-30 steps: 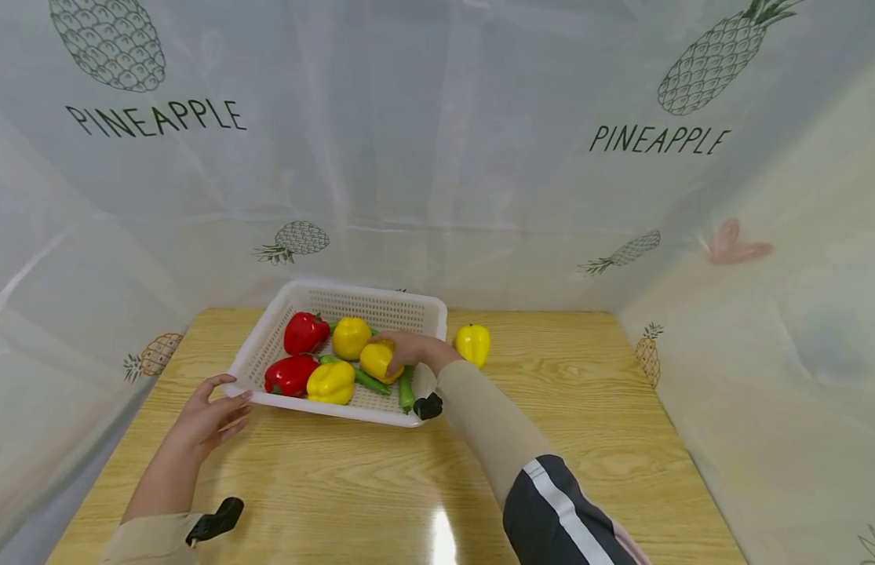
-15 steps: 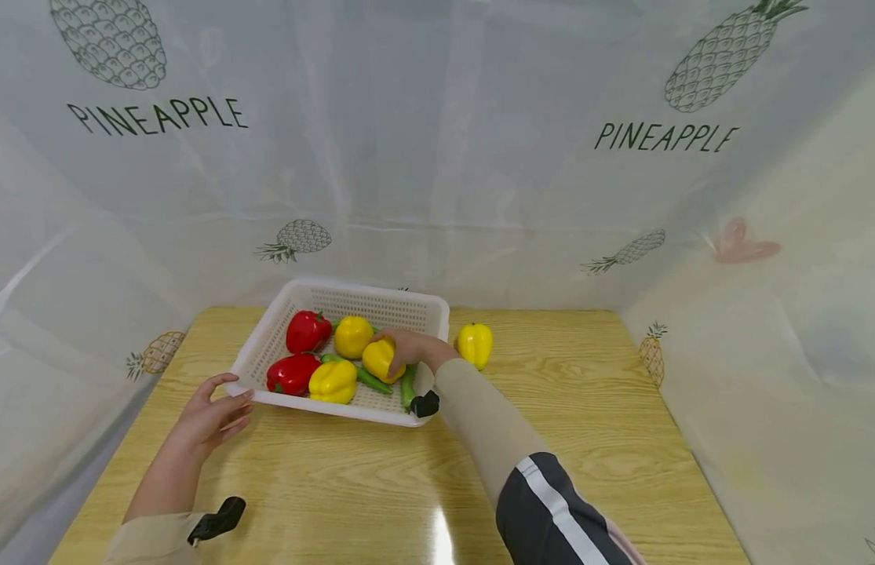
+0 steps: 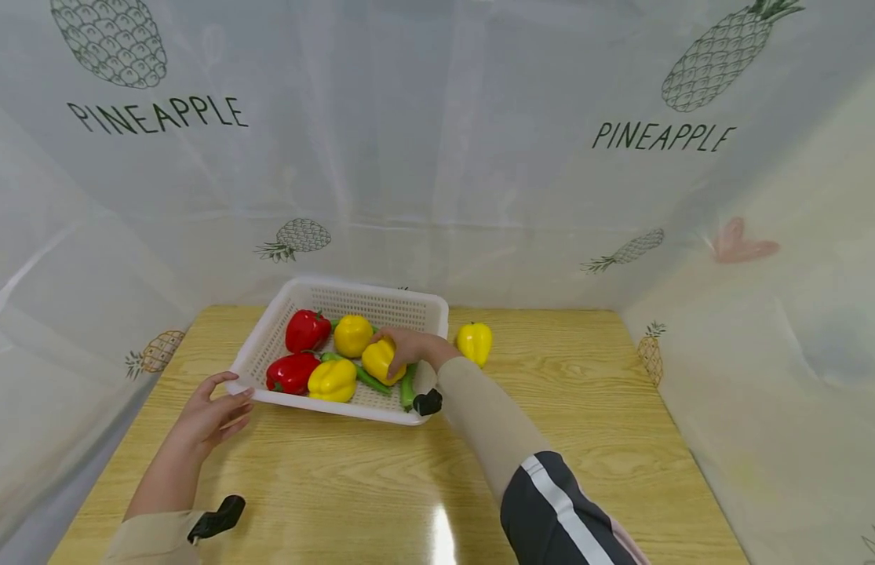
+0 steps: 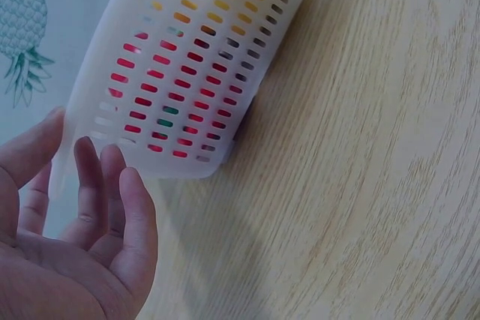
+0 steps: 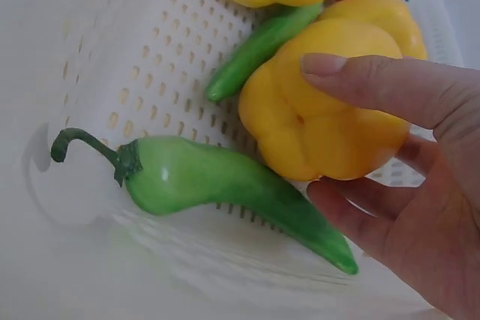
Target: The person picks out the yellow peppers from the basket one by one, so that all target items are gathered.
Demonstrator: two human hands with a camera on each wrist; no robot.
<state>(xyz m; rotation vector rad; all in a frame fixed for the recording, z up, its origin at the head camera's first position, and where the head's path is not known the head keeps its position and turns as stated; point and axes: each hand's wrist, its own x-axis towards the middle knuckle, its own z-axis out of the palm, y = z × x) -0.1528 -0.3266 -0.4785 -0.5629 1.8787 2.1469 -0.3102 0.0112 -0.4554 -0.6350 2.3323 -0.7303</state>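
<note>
A white plastic basket point(image 3: 409, 304) with slotted walls stands on the table, its near-left corner pinched by my left hand point(image 3: 209, 413). In the left wrist view, that hand's thumb and fingers lie at the basket's rim. My right hand point(image 3: 413, 347) reaches inside and grips a yellow bell pepper point(image 5: 300, 121), thumb on top and fingers underneath. Beside this pepper lie two more yellow bell peppers point(image 3: 353, 337), two red bell peppers point(image 3: 307, 331) and green chili peppers point(image 5: 217, 174). The right hand hides part of the gripped pepper in the head view.
Outside the basket, to its right, another yellow bell pepper point(image 3: 474, 344) sits on the wooden table point(image 3: 585, 392). A pale curtain point(image 3: 437, 157) printed with pineapples hangs behind the table's back edge and along its sides.
</note>
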